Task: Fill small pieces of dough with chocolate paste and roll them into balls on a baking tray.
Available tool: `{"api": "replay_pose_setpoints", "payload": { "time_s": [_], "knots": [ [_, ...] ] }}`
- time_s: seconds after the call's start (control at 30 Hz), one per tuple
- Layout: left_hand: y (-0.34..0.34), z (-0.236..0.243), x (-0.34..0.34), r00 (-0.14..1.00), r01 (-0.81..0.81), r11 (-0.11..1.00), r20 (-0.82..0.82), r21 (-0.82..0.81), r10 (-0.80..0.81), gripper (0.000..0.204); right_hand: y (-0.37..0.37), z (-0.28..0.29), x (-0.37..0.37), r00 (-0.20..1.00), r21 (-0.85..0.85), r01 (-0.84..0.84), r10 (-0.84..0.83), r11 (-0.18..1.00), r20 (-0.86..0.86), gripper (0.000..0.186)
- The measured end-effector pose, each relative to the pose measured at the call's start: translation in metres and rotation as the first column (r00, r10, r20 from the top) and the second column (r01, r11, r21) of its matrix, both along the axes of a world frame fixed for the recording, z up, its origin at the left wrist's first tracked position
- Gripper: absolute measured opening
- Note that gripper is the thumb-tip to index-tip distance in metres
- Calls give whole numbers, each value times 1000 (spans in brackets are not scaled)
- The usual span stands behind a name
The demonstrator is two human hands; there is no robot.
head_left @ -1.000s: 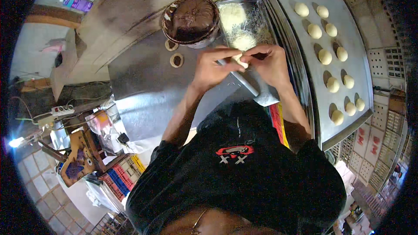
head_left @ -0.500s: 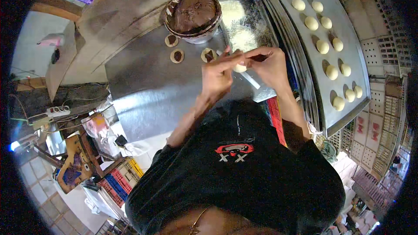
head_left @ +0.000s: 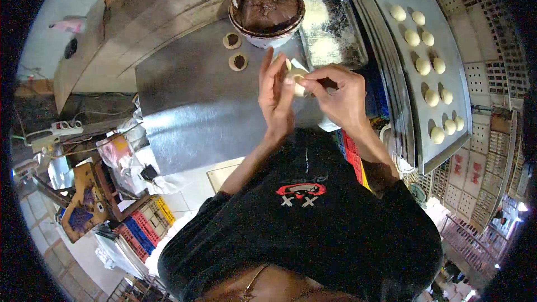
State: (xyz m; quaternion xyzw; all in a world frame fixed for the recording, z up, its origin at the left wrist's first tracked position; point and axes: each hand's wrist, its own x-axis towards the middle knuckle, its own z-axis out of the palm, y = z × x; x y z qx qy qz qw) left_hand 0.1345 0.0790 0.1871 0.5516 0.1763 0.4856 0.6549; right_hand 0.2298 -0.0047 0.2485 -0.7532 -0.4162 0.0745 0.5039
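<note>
Between my two hands is a piece of pale dough [head_left: 299,85], held above the metal worktop. My left hand [head_left: 276,95] cradles it from the left, thumb against it and the other fingers raised. With thumb and forefinger, my right hand [head_left: 342,96] pinches its upper edge. Any filling inside the dough is hidden. Beyond my left hand, a flat dough round [head_left: 238,69] and a farther dough round [head_left: 225,39] lie on the worktop, each with dark brown filling in its middle. A tub of chocolate-brown filling [head_left: 265,10] stands behind them.
A shallow metal tray [head_left: 358,50] dusted with pale flour sits right of the tub. Farther right, a large baking tray [head_left: 411,78] on a stack of trays carries several dough balls. Below my hands is a white flat strip [head_left: 329,125], mostly covered. The metal worktop [head_left: 184,112] extends left.
The view has shifted slightly, moving the tub and trays within it. My left hand has turned more upright beside the dough, and my right fingers pinch its edge. A third filled round is now mostly hidden.
</note>
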Motion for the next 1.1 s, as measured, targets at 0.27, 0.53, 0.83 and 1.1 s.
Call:
{"api": "replay_pose_setpoints", "payload": {
  "time_s": [0.27,0.53,0.83,1.1],
  "knots": [
    [19,-31,-22,921,159,650,-126,-743,-369,49,9,-12,-28,958,-141,-245,261,959,115,14],
    [26,-16,-32,690,316,594,-251,-740,-679,47,-11,-3,-33,949,-238,-299,315,924,31,16],
    [0,-4,-17,764,408,511,-24,-757,-645,45,-37,19,-11,950,-249,-298,313,921,21,19],
    [-52,1,19,830,313,745,-212,-589,-517,39,-76,38,15,920,-162,-318,345,934,186,14]
  ]
}}
